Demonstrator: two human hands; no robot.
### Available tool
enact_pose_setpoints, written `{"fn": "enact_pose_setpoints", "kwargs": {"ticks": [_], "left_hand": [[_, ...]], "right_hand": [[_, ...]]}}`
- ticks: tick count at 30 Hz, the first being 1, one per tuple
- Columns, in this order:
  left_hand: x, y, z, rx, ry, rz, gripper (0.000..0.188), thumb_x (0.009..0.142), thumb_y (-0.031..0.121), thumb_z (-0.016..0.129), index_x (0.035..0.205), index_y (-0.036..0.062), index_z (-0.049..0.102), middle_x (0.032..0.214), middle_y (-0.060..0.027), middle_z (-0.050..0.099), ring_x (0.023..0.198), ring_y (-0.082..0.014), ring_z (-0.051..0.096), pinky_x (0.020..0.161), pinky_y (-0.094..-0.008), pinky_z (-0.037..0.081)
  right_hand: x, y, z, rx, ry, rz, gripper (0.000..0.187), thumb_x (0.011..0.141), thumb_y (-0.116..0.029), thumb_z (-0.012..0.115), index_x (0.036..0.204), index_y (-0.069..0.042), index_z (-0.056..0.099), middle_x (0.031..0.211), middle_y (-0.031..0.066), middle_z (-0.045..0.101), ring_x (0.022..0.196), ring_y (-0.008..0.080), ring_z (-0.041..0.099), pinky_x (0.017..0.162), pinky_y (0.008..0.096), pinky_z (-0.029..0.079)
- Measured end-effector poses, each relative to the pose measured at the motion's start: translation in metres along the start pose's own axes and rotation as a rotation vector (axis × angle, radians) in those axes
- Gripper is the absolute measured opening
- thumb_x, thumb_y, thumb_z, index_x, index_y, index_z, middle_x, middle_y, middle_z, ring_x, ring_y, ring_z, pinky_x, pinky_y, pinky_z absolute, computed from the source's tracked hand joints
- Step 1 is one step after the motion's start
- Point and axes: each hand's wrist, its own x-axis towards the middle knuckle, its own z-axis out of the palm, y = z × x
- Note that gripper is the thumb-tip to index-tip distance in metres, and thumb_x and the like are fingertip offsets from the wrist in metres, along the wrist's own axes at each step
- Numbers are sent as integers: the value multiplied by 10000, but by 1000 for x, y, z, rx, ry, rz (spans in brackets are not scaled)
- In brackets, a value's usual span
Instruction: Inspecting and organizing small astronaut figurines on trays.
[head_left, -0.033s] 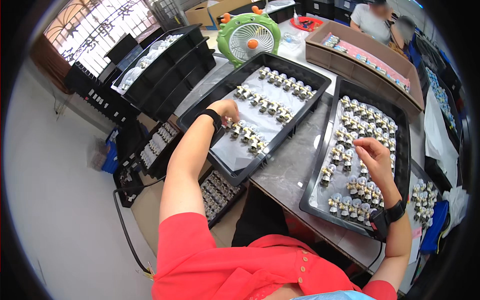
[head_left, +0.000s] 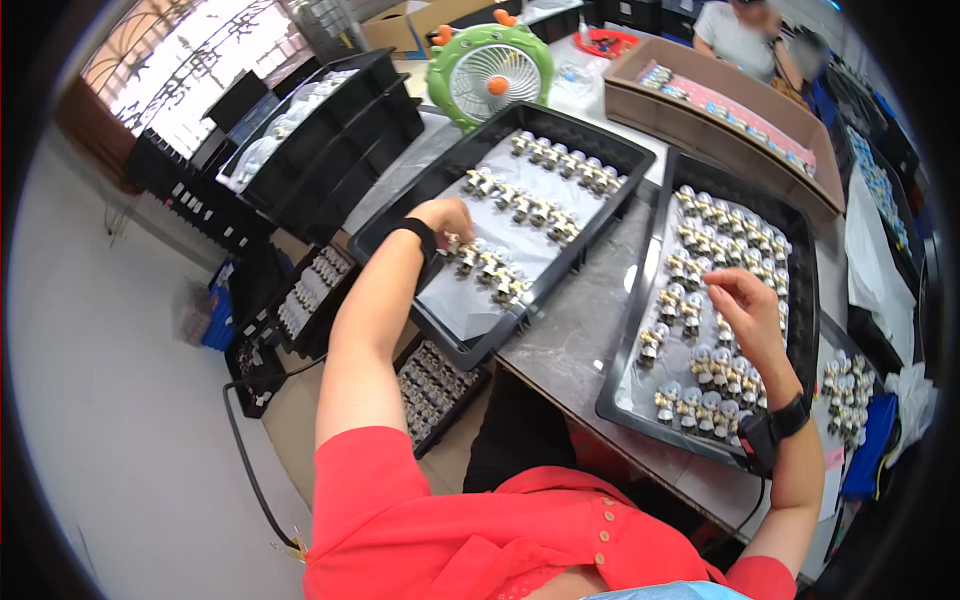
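Note:
Over the left black tray, my left hand has its fingers curled down around a small figurine at the left end of the nearest row. Its fingertips are partly hidden. Several rows of similar grey-haired figurines stand on the tray's white sheet. My right hand hovers above the right black tray. Its thumb and forefinger are bent toward each other, slightly apart, with nothing visible between them. Figurines fill much of that tray, some of them hidden under my hand and wrist.
A green animal-shaped fan stands behind the left tray. At the back right is a brown bin with figurine parts on pink lining; a person sits beyond it. Stacked black crates stand left. More figurines lie at the right.

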Motion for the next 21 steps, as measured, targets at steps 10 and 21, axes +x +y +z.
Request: {"fn": "enact_pose_setpoints", "kwargs": {"ticks": [10, 21], "left_hand": [[-57, 128, 35, -928, 162, 733, 343, 811, 233, 677, 1099, 58, 612, 1008, -42, 631, 925, -143, 590, 808, -308, 453], [-135, 239, 150, -1191, -648, 776, 186, 820, 86, 622, 1000, 53, 593, 890, -24, 589, 807, -105, 572, 693, -254, 470]], "right_hand": [[4, 26, -2, -170, -167, -33, 192, 813, -83, 654, 992, -15, 661, 926, 81, 661, 836, 142, 625, 758, 273, 494], [-7, 16, 21, -449, -565, 210, 310, 726, -113, 695, 1001, -5, 599, 814, 75, 583, 752, 188, 559, 666, 320, 469]]}}
